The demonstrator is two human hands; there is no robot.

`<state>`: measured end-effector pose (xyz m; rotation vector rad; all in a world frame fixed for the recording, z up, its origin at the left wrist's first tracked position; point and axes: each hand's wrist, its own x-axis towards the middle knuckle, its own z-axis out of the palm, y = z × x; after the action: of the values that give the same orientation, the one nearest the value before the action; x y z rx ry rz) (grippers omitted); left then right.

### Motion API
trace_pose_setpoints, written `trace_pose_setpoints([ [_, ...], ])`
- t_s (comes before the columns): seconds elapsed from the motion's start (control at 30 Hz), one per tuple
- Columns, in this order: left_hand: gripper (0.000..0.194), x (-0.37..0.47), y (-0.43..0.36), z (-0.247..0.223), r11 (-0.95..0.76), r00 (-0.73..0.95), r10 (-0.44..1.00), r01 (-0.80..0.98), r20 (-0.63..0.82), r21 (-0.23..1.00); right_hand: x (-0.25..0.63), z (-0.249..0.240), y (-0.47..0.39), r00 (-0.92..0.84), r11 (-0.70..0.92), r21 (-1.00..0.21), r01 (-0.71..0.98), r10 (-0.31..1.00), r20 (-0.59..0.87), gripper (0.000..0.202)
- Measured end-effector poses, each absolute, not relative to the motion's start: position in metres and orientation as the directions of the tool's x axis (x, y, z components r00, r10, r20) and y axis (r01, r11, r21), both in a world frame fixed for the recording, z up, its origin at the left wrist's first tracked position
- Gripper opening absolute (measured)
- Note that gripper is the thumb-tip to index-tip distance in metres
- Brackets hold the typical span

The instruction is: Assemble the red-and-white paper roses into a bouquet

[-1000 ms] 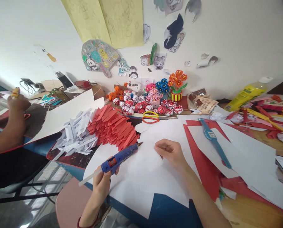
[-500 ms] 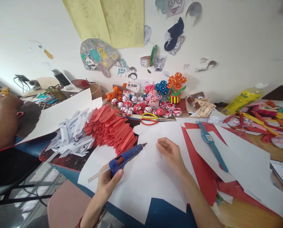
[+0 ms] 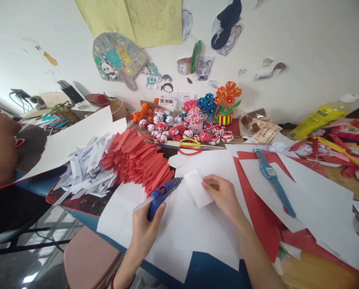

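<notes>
My left hand (image 3: 147,226) is wrapped round a blue hot glue gun (image 3: 164,194), with a pale glue stick poking out of its back end. The gun's nozzle points up and right, close to the left edge of a small white paper piece (image 3: 197,189). My right hand (image 3: 223,194) pinches that piece at its right edge, above large white sheets (image 3: 203,228) on the table. Left of the gun lie a heap of folded red paper strips (image 3: 140,160) and a pile of folded white paper strips (image 3: 87,168).
Red and white paper flowers (image 3: 182,132) and a potted orange flower (image 3: 227,104) stand along the wall. A blue watch (image 3: 272,180) lies on paper at right, near a yellow bottle (image 3: 321,118). Another person's arm (image 3: 0,148) is at far left. A pink stool (image 3: 89,257) stands below.
A small white paper piece now shows in my right hand, which was bare-looking before. The glue gun has turned in my left hand, its nozzle now beside the paper. The camera view has shifted slightly.
</notes>
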<state>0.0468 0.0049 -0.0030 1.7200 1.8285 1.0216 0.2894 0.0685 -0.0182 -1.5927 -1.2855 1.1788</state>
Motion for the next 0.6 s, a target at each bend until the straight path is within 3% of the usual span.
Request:
trace_pose_setpoints([
  [0.37, 0.027, 0.052, 0.013, -0.009, -0.058, -0.011, 0.996, 0.703, 0.092, 0.709, 0.291, -0.02, 0.07, 0.05, -0.224, -0.907, 0.357, 0.974, -0.221, 0.013],
  [0.6, 0.026, 0.052, 0.014, -0.017, -0.095, 0.016, 0.993, 0.715, 0.12, 0.693, 0.291, -0.021, 0.07, 0.045, -0.221, -0.905, 0.363, 0.974, -0.22, 0.012],
])
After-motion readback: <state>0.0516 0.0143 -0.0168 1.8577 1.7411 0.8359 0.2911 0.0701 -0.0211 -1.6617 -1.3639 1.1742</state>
